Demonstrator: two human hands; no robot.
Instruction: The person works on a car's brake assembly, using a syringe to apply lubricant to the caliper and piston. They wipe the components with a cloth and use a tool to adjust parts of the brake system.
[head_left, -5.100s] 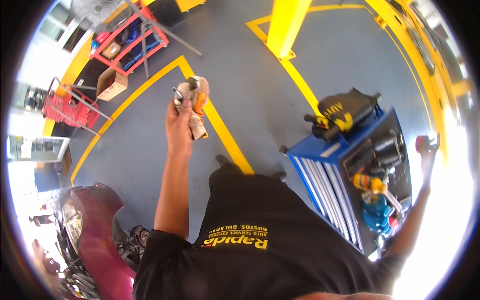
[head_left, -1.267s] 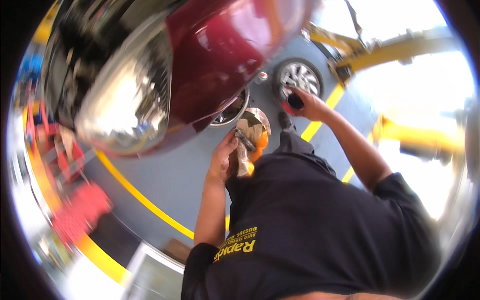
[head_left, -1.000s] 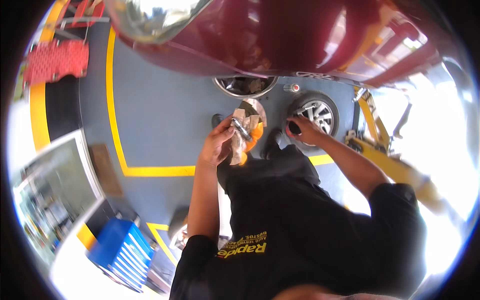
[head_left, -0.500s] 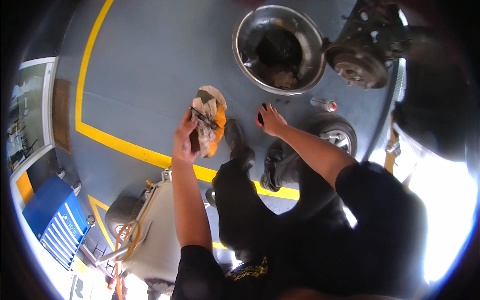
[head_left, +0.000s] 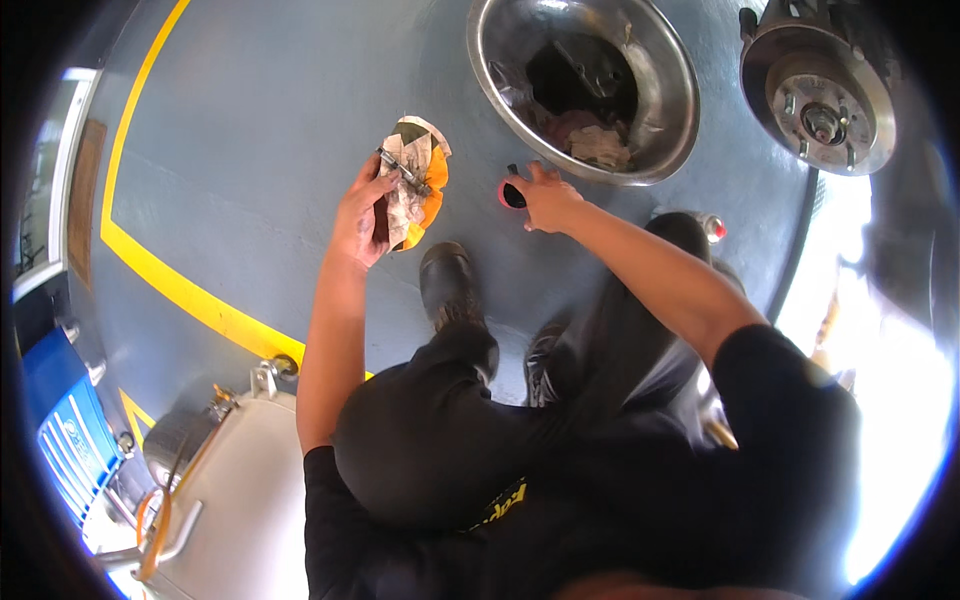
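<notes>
Orange and stained beige cloth: the bundle [head_left: 408, 205] is in my left hand [head_left: 362, 215], above the floor [head_left: 290, 120], between the yellow line [head_left: 180, 275] and the basin [head_left: 690, 130]. Left fingers closed on its near edge, thumb on top. A thin metal piece [head_left: 403, 170] lies slantwise across it, next to the thumb.

Right hand [head_left: 552, 200]: fingers curled round a red-and-black piece [head_left: 512, 194], its dark round end facing left; kind unclear. Hand sits just beside the basin's near rim; contact, cannot tell.

Basin is steel; dark contents, crumpled rag [head_left: 600, 146] by the near wall. Brake disc [head_left: 825, 120] beyond the basin's right rim, studs showing. Red-ended can [head_left: 714, 229] toward the floor's right edge, partly behind my knee. Blue cabinet [head_left: 75, 430] at the floor's left edge.
</notes>
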